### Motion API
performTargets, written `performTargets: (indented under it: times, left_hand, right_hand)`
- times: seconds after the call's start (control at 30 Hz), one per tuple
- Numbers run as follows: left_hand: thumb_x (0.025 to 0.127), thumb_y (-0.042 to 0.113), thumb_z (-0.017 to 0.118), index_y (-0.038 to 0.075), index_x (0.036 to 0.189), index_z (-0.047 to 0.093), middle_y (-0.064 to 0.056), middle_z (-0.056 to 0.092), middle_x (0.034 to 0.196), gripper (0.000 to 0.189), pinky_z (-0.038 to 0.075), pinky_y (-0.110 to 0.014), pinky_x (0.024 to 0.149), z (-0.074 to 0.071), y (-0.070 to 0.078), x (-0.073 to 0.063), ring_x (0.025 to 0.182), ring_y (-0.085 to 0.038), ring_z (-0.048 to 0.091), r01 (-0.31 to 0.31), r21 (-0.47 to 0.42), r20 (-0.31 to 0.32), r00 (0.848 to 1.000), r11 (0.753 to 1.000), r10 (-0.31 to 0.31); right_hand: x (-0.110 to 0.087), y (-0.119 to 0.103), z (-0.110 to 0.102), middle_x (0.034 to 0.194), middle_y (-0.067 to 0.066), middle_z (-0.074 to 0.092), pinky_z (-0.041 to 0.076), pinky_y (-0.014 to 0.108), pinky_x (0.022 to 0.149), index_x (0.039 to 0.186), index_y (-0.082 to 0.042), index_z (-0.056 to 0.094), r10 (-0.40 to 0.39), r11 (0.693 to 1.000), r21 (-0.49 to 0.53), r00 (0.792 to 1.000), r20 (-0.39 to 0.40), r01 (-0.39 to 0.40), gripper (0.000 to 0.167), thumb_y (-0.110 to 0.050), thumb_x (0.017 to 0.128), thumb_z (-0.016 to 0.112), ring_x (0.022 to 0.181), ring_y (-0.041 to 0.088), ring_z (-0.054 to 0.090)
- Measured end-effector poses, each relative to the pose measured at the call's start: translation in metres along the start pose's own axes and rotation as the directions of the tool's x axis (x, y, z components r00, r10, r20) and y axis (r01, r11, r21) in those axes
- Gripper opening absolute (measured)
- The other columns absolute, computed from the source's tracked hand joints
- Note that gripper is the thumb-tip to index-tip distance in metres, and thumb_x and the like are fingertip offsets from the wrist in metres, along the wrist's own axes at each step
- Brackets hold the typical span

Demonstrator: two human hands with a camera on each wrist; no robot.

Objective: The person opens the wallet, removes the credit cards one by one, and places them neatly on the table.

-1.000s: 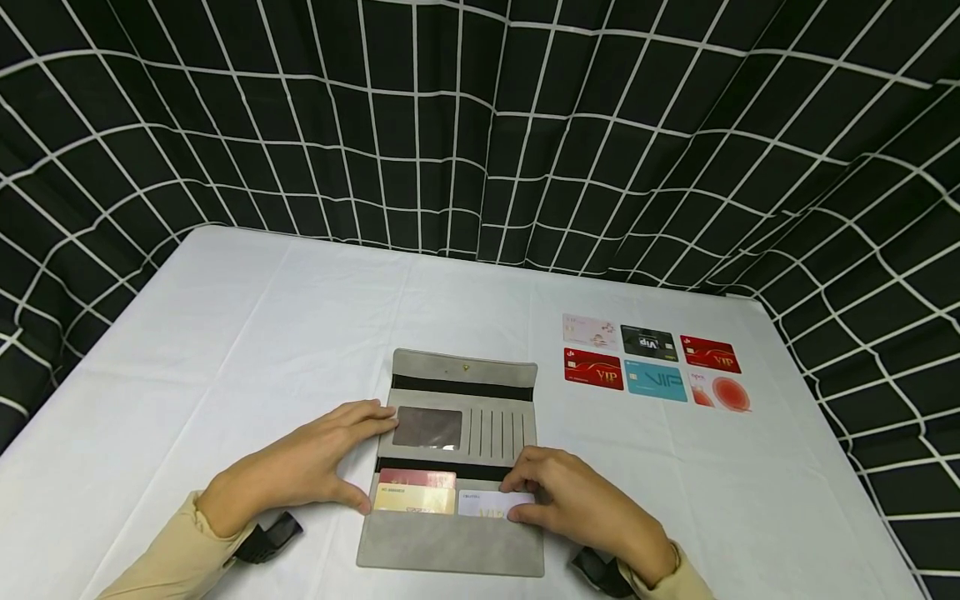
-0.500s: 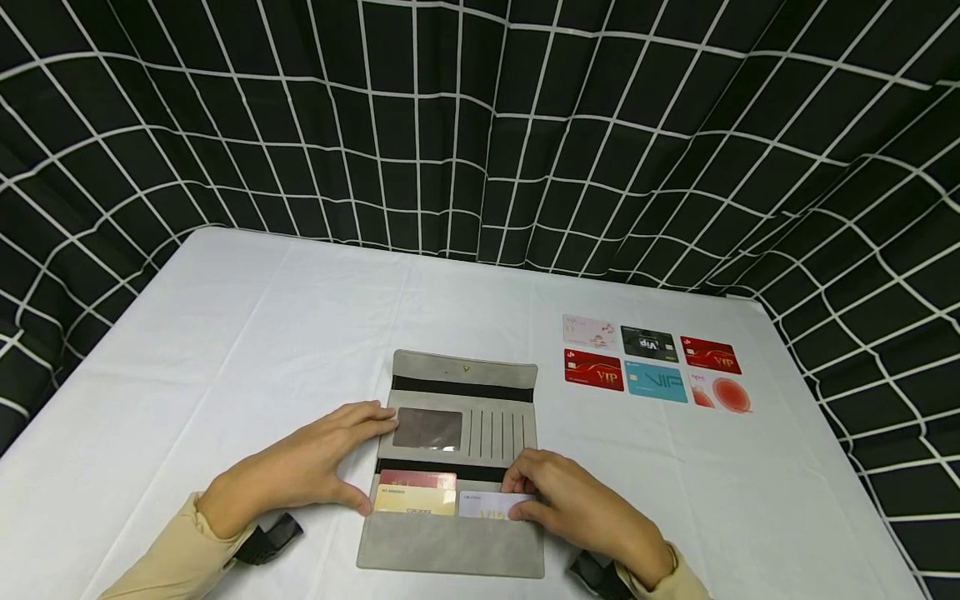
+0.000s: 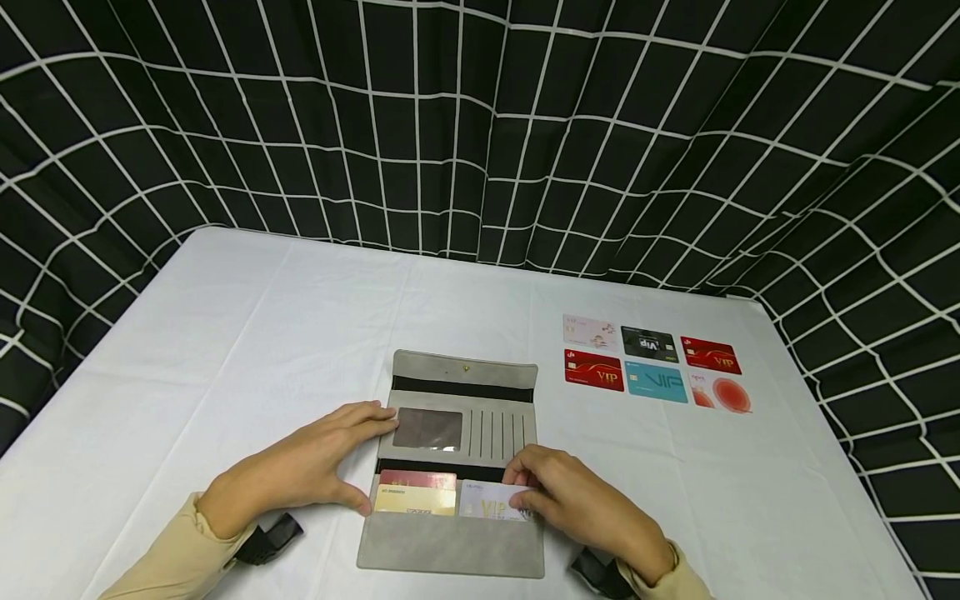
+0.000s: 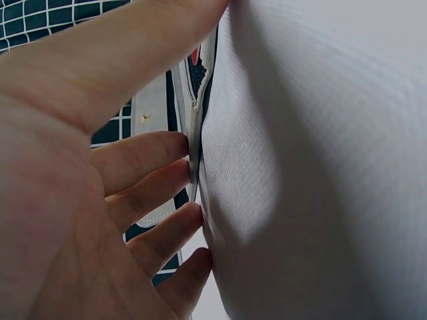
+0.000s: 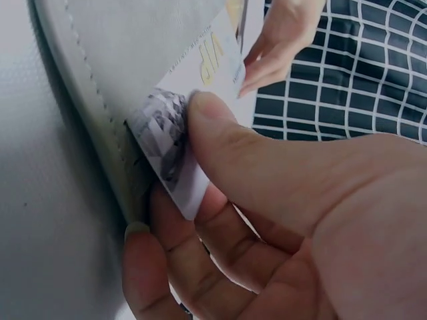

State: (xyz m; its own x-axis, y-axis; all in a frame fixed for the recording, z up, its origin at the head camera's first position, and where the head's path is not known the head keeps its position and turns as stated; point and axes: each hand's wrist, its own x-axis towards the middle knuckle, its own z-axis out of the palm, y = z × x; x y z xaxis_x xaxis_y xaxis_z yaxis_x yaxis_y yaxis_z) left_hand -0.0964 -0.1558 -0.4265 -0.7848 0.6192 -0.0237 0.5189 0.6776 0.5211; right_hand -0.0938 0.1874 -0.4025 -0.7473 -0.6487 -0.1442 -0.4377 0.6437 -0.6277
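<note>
A grey wallet [image 3: 450, 548] lies unfolded on the white table in the head view. My right hand [image 3: 581, 500] pinches the right end of a white VIP card [image 3: 487, 497] between thumb and fingers. The card's lower edge sits in the wallet's bottom right pocket; the right wrist view shows a diamond-like print [image 5: 163, 130] beside my thumb. My left hand [image 3: 311, 457] rests along the wallet's left edge with fingers spread and fairly straight. In the bottom left pocket, a yellow card [image 3: 415, 500] stands in front of a dark red card [image 3: 417, 479].
Two rows of cards lie to the wallet's right, among them a black card [image 3: 649, 342], a blue card [image 3: 656, 381] and a red VIP card [image 3: 593, 369]. A black curtain [image 3: 480, 125] with white grid lines borders the white table [image 3: 247, 358] at the back and sides.
The white VIP card has come further up out of its pocket, so more of its lettering shows. My right hand has shifted slightly with it. The left hand has stayed put.
</note>
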Motion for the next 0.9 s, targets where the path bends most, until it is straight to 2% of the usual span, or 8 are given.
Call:
performTargets:
  times: [0.17,0.33,0.53,0.77,0.9]
  left_hand:
    - [0.066,0.060,0.078,0.005,0.143,0.051,-0.008,0.047,0.150,0.098,0.038,-0.053,0.113,0.000,0.000,0.000,0.139,-0.030,0.043,0.008,-0.006,0.004,1.000,1.000,-0.008]
    - [0.066,0.062,0.077,0.004,0.142,0.051,-0.008,0.047,0.150,0.099,0.039,-0.053,0.112,0.000,0.001,0.000,0.139,-0.031,0.043,0.007,-0.001,0.008,1.000,1.000,-0.007]
    - [0.066,0.063,0.076,0.004,0.142,0.052,-0.008,0.047,0.150,0.100,0.039,-0.053,0.112,-0.001,0.001,0.000,0.140,-0.031,0.042,0.012,-0.003,0.011,1.000,1.000,-0.012]
    - [0.066,0.063,0.076,0.004,0.143,0.051,-0.008,0.047,0.150,0.100,0.039,-0.053,0.112,-0.001,0.001,0.000,0.139,-0.031,0.043,0.006,-0.004,0.009,1.000,1.000,-0.006]
    - [0.066,0.062,0.076,0.004,0.143,0.051,-0.009,0.047,0.150,0.100,0.039,-0.054,0.112,-0.001,0.001,0.000,0.140,-0.031,0.042,0.008,-0.001,0.011,1.000,1.000,-0.008]
  right_hand:
    - [0.001,0.001,-0.001,0.090,-0.009,0.060,0.048,0.018,0.073,0.102,-0.010,0.069,0.006,1.000,0.010,1.000,-0.001,-0.006,0.014,-0.012,0.089,0.072,0.082,-0.002,0.051]
    - [0.000,0.002,-0.006,0.090,-0.011,0.059,0.047,0.018,0.072,0.102,-0.012,0.069,0.019,1.000,0.014,0.998,0.052,-0.020,0.016,-0.018,0.088,0.074,0.082,-0.002,0.050]
    - [0.000,0.007,-0.010,0.088,-0.011,0.063,0.046,0.017,0.071,0.100,-0.012,0.068,0.018,0.997,0.069,0.994,0.110,-0.026,0.017,-0.017,0.086,0.075,0.079,-0.003,0.051]
    - [0.000,0.008,-0.012,0.096,-0.008,0.068,0.050,0.019,0.073,0.103,-0.012,0.068,0.000,0.995,0.097,0.999,0.038,-0.004,0.015,-0.016,0.088,0.072,0.082,-0.001,0.054]
    - [0.000,0.009,-0.014,0.097,-0.006,0.072,0.051,0.018,0.070,0.104,-0.012,0.067,-0.006,0.986,0.166,0.999,0.050,-0.002,0.014,-0.014,0.091,0.070,0.078,-0.002,0.058]
